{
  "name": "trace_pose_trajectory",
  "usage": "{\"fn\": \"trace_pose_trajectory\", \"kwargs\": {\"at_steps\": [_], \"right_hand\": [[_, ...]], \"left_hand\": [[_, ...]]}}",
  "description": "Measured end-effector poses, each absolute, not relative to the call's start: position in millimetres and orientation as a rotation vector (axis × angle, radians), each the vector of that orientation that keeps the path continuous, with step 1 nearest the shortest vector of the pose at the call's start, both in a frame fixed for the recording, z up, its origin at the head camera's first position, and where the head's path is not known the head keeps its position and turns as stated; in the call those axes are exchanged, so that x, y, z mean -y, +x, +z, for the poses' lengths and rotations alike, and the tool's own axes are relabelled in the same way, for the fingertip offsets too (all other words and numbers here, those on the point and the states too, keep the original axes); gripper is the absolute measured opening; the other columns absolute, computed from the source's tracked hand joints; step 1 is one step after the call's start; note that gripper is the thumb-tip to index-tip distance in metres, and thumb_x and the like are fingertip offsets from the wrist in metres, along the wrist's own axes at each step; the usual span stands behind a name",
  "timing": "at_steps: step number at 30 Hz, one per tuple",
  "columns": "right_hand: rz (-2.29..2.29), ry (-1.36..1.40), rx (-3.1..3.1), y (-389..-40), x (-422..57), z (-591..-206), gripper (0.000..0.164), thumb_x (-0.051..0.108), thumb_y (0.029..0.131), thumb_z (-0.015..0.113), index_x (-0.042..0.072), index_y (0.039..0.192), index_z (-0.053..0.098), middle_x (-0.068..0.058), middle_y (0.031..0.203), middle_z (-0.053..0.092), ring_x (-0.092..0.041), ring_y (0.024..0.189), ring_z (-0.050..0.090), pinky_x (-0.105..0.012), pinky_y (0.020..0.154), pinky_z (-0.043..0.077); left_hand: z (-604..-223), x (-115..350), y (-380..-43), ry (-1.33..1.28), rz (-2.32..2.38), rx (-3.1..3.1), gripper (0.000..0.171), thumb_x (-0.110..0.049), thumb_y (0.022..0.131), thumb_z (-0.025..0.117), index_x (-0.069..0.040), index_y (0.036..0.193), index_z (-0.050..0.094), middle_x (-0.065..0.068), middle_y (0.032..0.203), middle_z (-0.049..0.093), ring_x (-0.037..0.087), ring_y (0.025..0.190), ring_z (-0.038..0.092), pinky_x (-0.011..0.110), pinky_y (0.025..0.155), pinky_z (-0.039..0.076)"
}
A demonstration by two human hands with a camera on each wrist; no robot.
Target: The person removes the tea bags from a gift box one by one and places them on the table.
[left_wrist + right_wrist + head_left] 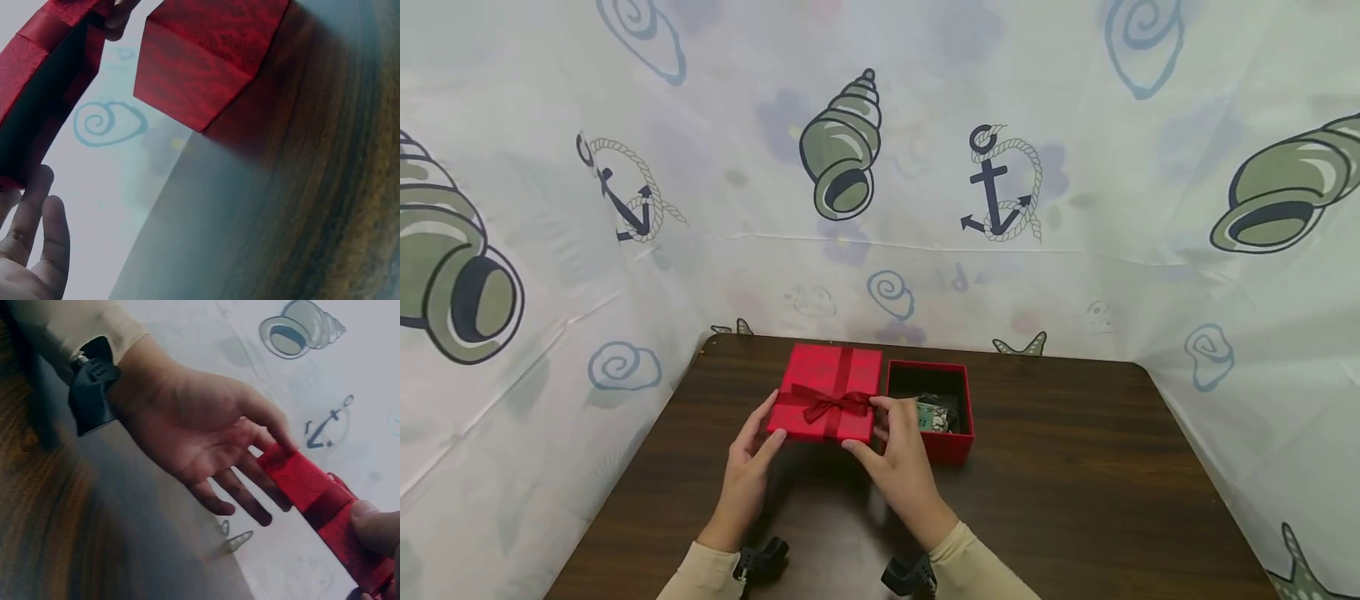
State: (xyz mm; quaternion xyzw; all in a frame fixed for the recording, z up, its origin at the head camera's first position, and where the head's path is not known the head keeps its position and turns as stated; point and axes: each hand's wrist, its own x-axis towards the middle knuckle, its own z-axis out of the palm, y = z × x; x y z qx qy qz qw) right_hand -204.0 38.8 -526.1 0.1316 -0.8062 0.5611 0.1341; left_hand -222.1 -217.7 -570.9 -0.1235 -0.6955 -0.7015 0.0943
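A red gift box lid [805,379] with a dark red ribbon and bow is held between both hands. My left hand [748,475] pinches its left edge, thumb at the near corner. My right hand [898,467] grips the right side with thumb and fingers. In the left wrist view the lid [19,81] hangs above the table, its dark hollow underside showing. Just to its right stands the open red box [951,450], dark inside. A green circuit board [928,417] and something black lie in it, partly hidden by my right hand.
The dark wood table [1075,483] runs back to a pale curtain [925,275] printed with shells and anchors, which also hangs at both sides. Black camera mounts [763,560] sit on both wrists.
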Motion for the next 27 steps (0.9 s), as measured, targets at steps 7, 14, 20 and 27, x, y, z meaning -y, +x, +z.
{"fn": "trace_pose_trajectory", "kwargs": {"at_steps": [7,14,20,27], "right_hand": [[1.647,0.364,2.325,-201,-32,-538,0.067,0.029,0.098,0.084,0.015,0.152,0.047,-0.005,0.144,0.048,-0.021,0.141,0.058,-0.040,0.115,0.054],[1.532,0.496,2.362,-203,-30,-541,0.068,0.028,0.106,0.074,0.015,0.163,0.039,-0.004,0.160,0.044,-0.024,0.150,0.050,-0.056,0.123,0.045],[1.534,0.630,2.404,-203,-27,-547,0.076,0.033,0.108,0.069,0.016,0.171,0.029,-0.001,0.176,0.031,-0.023,0.161,0.040,-0.054,0.128,0.041],[1.673,0.704,2.425,-204,-21,-572,0.081,0.030,0.110,0.068,0.012,0.173,0.021,-0.008,0.182,0.019,-0.028,0.165,0.034,-0.051,0.127,0.040]], "left_hand": [[-578,217,-221,-0.297,-2.164,2.042,0.060,-0.012,0.113,0.058,-0.019,0.170,0.040,0.010,0.169,0.048,0.010,0.138,0.061,0.020,0.108,0.055],[-575,219,-230,-0.182,-2.159,2.041,0.059,-0.021,0.113,0.061,-0.025,0.169,0.042,0.006,0.168,0.050,0.009,0.133,0.063,0.024,0.106,0.058],[-575,225,-234,-0.182,-2.163,1.999,0.057,-0.018,0.114,0.058,-0.014,0.168,0.040,0.003,0.158,0.057,0.007,0.128,0.064,0.022,0.101,0.058],[-580,232,-237,-0.026,-2.078,2.147,0.049,-0.024,0.113,0.062,-0.002,0.153,0.045,-0.004,0.136,0.067,0.003,0.117,0.066,0.023,0.098,0.059]]}}
